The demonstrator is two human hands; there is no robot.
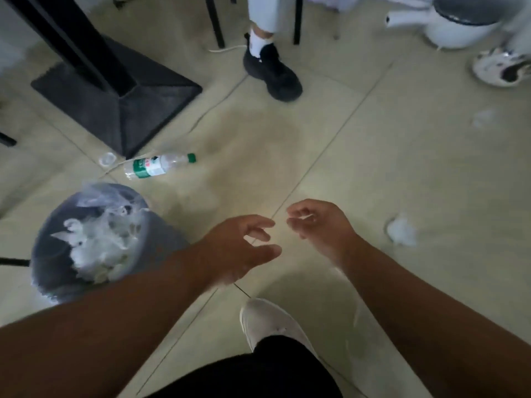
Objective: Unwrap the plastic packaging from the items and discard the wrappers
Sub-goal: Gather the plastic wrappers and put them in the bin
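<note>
Nearest the camera, a pale shoe (pixel 267 323) and a dark trouser leg are seen below and between the two forearms, which are stretched forward over the tiled floor (pixel 388 156). The left hand (pixel 238 245) is held palm down with its fingers spread and relaxed; nothing is gripped in it. Just beside it, the right hand (pixel 319 222) is held with fingers loosely curled toward the left hand; a thin, pale sliver is glimpsed at its fingertips, but whether anything is pinched there cannot be told through the blur. The two hands are kept close together without touching. To the left of the left hand, a bin (pixel 94 242) lined with a clear bag is seen, and crumpled white wrappers (pixel 100 242) are piled inside it. To the right of the right hand, a crumpled scrap of plastic (pixel 400 231) is left lying on the floor. Farther ahead of the left hand, a plastic bottle (pixel 156 166) with a green cap is laid on its side near a black table base (pixel 120 90). Beyond the hands, another person's black shoe (pixel 273 73) is planted on the floor.
</note>
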